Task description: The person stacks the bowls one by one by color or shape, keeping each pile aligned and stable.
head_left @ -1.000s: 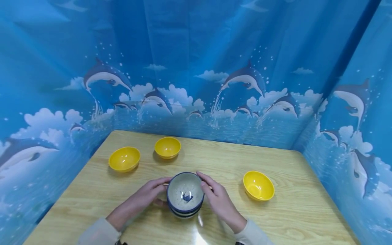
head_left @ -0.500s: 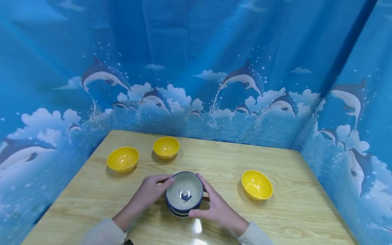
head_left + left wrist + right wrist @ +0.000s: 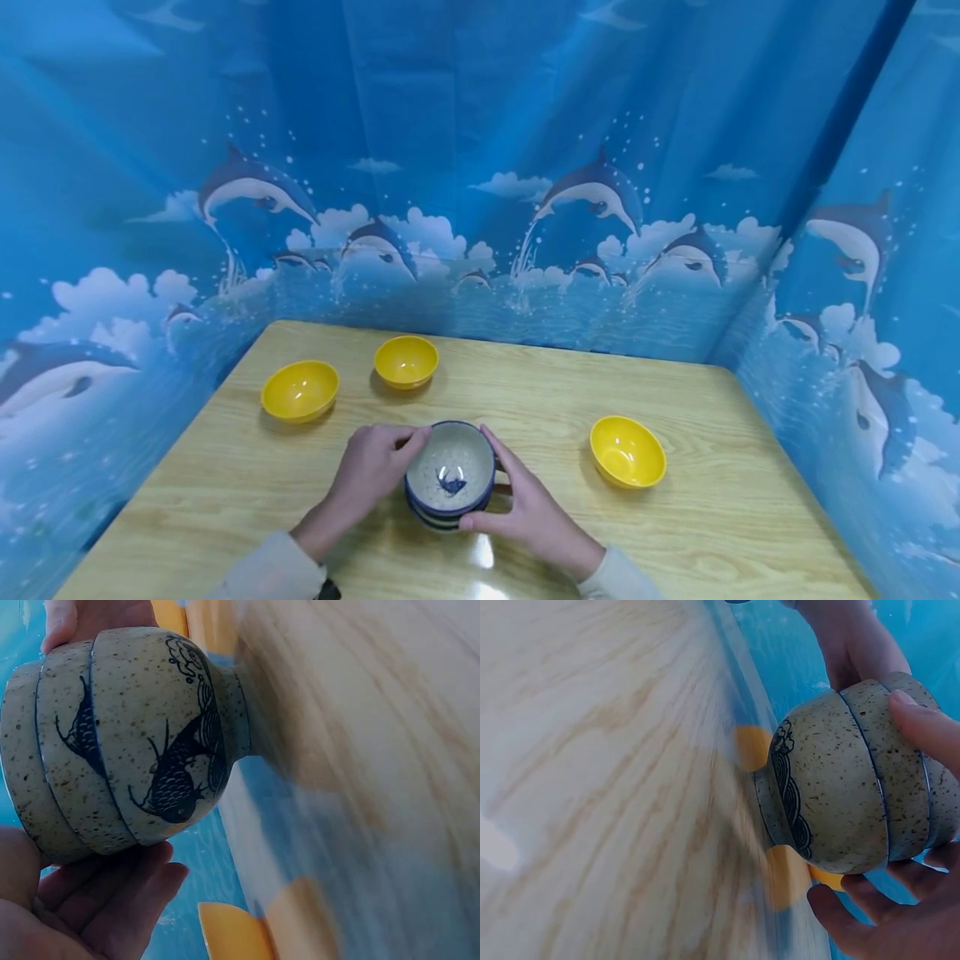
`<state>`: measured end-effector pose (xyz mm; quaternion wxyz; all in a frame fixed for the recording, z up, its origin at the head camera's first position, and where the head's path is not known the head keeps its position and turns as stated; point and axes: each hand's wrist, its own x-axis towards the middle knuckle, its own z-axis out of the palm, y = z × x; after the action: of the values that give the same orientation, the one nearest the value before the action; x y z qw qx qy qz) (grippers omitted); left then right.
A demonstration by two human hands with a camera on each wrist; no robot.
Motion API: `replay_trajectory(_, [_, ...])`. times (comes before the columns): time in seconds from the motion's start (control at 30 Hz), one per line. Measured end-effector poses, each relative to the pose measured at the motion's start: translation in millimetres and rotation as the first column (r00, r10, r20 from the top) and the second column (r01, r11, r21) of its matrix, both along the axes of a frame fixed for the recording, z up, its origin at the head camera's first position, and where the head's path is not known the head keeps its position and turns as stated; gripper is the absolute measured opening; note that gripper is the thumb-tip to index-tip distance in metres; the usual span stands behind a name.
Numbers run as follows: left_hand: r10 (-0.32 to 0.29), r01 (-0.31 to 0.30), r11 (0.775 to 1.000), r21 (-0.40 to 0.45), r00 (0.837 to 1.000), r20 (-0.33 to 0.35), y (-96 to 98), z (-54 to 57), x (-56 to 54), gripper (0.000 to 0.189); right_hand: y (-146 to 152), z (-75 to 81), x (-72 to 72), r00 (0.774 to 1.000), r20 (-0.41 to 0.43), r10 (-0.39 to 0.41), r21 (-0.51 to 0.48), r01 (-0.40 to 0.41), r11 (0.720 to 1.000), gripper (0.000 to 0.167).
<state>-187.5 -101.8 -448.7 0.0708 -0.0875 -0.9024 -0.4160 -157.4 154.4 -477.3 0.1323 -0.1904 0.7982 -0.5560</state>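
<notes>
A nested stack of three speckled ceramic bowls [image 3: 450, 467] stands upright at the front middle of the table. Blue lines the rims, and dark fish are painted on the outside [image 3: 157, 742]. My left hand [image 3: 371, 467] grips the stack from the left, thumb at the top rim and fingers along the outer wall. From the right, my right hand [image 3: 525, 512] holds it, thumb on the near side and fingers round the far side. In the right wrist view, that thumb [image 3: 926, 727] lies against the middle and upper bowls.
On the wooden table [image 3: 540, 392] sit two yellow bowls at the back left, one farther left [image 3: 300, 392] and one nearer the middle [image 3: 406, 362]. Another yellow bowl [image 3: 627, 452] is right of the stack. A blue dolphin curtain [image 3: 465, 167] hangs around the table edges.
My left thumb has come up to the top rim as that hand shifted right. My right thumb has moved from the rim down to the near side. The stack stays nearly in place.
</notes>
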Motion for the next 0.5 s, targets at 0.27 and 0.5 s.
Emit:
replay_trajectory(0.27, [0.018,-0.017,0.999,-0.037,1.0,0.025,2.2,3.5,0.2,0.021,-0.9,0.0,1.1,1.0,-0.006,-0.01,-0.012,0.01,1.0,0.116])
replay_trajectory(0.5, [0.007,-0.01,1.0,0.028,0.996,0.091,-3.1,-3.5,-0.3,0.024,2.4,1.1,1.1,0.999,0.022,-0.024,-0.05,0.025,0.998,0.115])
